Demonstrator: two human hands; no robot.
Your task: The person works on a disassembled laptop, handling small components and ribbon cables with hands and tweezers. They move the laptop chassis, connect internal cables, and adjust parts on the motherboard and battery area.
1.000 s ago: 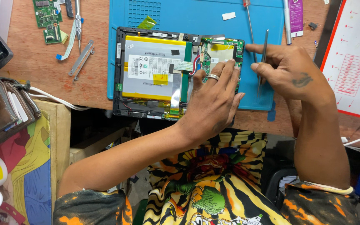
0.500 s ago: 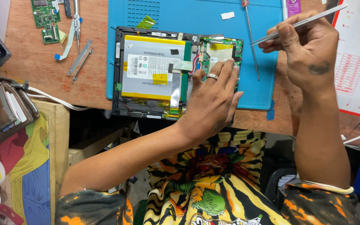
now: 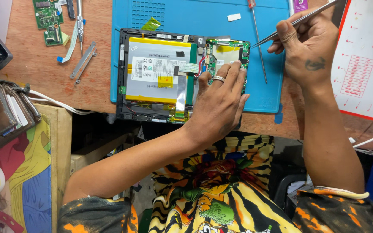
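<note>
An opened tablet (image 3: 160, 73) lies on a blue work mat (image 3: 203, 19), its silver battery and green circuit board (image 3: 223, 54) exposed. My left hand (image 3: 221, 103) rests flat on the tablet's right half, fingertips touching the green board, a ring on one finger. My right hand (image 3: 303, 47) is raised just right of the tablet and grips metal tweezers (image 3: 294, 23), whose tips point down-left toward the board's upper right corner without touching it.
A red-handled screwdriver (image 3: 257, 39) lies on the mat beside the tablet. A small green circuit board (image 3: 48, 19), a flex cable and metal strips lie on the wooden bench at upper left. A white-and-red mat (image 3: 363, 60) covers the right. Dark cases sit at the left edge.
My right hand rose from the mat's right edge, taking the tweezers up from the mat, then swung them so the tips point toward the tablet. The left hand stayed on the tablet.
</note>
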